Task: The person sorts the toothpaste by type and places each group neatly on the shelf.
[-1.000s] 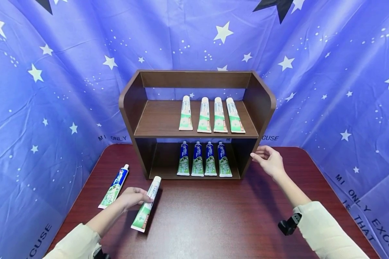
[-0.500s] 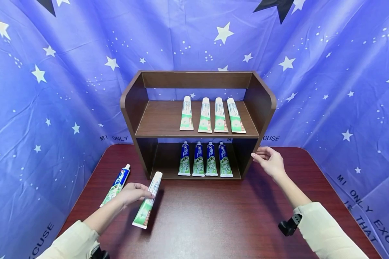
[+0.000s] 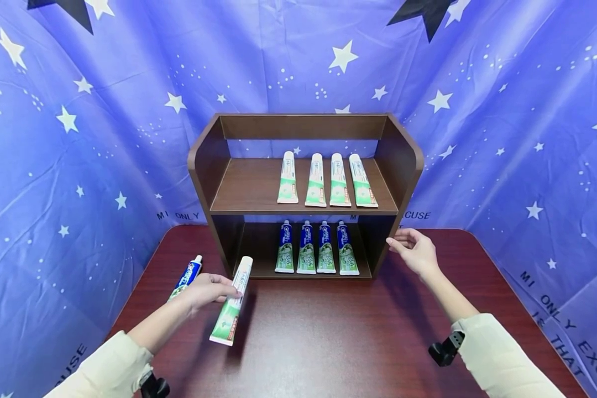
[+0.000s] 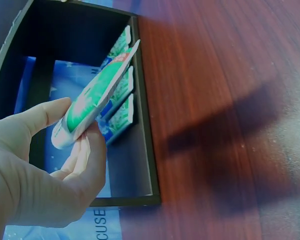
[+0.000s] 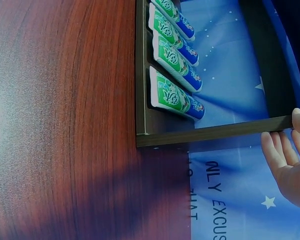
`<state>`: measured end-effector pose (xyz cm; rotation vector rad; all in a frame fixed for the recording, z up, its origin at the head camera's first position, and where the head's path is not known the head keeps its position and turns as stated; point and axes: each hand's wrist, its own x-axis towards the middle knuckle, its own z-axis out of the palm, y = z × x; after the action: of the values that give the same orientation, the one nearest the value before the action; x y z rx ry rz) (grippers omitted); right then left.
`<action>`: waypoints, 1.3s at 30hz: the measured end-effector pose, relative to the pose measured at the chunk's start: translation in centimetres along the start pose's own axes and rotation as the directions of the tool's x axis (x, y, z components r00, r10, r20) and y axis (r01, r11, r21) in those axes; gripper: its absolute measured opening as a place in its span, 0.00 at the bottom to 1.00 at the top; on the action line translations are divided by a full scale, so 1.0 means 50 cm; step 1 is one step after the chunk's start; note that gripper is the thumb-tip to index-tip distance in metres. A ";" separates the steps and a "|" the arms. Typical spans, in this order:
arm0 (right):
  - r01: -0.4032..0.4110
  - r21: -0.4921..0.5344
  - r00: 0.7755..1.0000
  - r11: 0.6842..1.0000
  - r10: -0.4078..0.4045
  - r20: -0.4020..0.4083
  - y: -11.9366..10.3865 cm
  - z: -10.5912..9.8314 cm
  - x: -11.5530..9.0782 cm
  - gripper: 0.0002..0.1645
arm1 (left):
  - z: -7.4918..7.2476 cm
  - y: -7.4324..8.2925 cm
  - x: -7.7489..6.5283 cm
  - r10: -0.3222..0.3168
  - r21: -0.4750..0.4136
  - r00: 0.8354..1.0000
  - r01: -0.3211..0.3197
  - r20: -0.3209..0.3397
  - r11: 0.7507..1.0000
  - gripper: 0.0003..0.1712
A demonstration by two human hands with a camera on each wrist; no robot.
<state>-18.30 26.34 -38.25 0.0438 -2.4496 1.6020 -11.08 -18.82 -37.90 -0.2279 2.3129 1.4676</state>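
My left hand (image 3: 210, 292) pinches a white and green toothpaste tube (image 3: 232, 304) between thumb and fingers. The tube is held above the table, its white cap end towards the shelf; the left wrist view shows the thumb on one face and fingers on the other. Partly behind this hand lies a blue and green toothpaste tube (image 3: 188, 276) on the table. My right hand (image 3: 417, 251) grips the right side panel of the brown shelf (image 3: 303, 211), thumb at its front edge and fingers outside, as the right wrist view (image 5: 290, 160) shows.
Several white and green tubes (image 3: 336, 182) lie on the upper shelf, towards the right. Below them, several blue and green tubes (image 3: 305, 249) stand in a row on the lower level. A starry blue curtain (image 3: 298, 66) surrounds the dark red table (image 3: 328, 331).
My left hand has carried the white and green tube slightly forward and right, towards the shelf, covering more of the blue and green tube. The right hand keeps its place on the side panel.
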 end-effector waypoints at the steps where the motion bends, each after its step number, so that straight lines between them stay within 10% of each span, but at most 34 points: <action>1: 0.001 0.001 1.000 1.000 -0.001 0.000 0.000 0.000 0.000 0.21 | 0.000 0.003 -0.001 0.004 -0.009 1.000 -0.004 0.012 1.000 0.17; 12: 0.003 -0.003 1.000 1.000 -0.003 -0.002 0.002 0.001 0.001 0.21 | -0.016 0.044 -0.008 -0.011 -0.148 0.993 0.029 0.121 0.989 0.17; 39: -0.024 -0.084 0.999 0.996 0.026 0.025 -0.002 -0.006 0.001 0.24 | -0.074 0.174 -0.043 -0.018 -0.083 0.986 0.032 0.165 0.996 0.19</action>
<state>-18.31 26.58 -38.05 0.0202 -2.5443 1.5157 -12.93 -18.50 -28.40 -0.1531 2.1129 1.5152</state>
